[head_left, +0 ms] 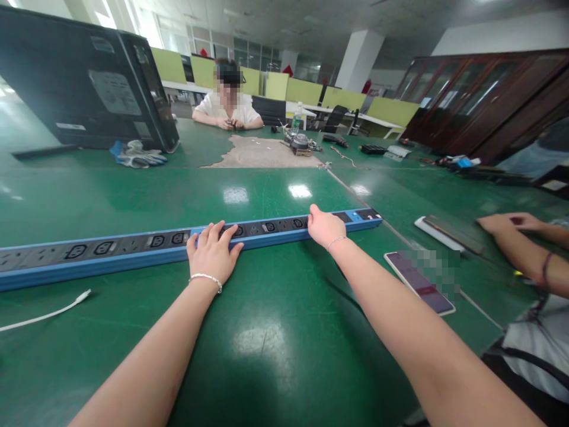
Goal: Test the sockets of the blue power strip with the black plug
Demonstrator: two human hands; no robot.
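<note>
The left hand (216, 246) lies spread, fingers uncurled, over a long blue-and-black power strip (178, 238); farther along, the right hand (326, 226) curls against it — whether it grips anything cannot be told. The strip, laid crosswise on a green table (267, 284), looks rigid, smooth and fairly heavy — likely best held by both long edges, hands well apart. A phone (418, 280) lies nearby; a co-worker (229, 110) sits opposite.
</note>
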